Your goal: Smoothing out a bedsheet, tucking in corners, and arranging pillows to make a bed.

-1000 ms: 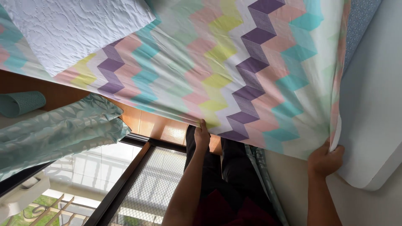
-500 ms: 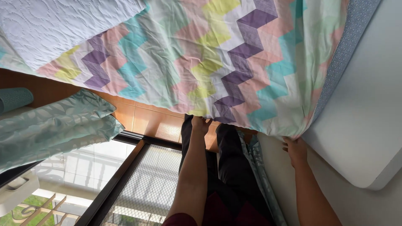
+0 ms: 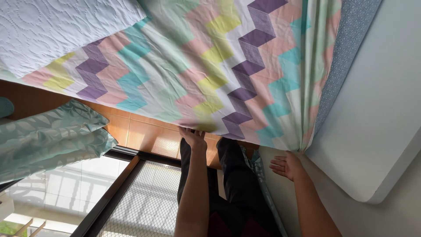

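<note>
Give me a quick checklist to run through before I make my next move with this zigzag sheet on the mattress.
1. Left hand gripping the sheet's lower edge: ok, fingers are at the hem.
2. Right hand holding the sheet: not ok, it is open, palm showing, just below the corner where the fabric bunches.
3. Sheet lying flat: not ok, wrinkles run across the middle and folds gather at the corner.
4. Mattress corner covered: not ok, the pale side and the blue patterned edge strip are exposed.
5. White quilted cover clear of the sheet: not ok, it overlaps one end.
6. Curtain out of the way: ok, bunched aside, apart from the sheet.
</note>
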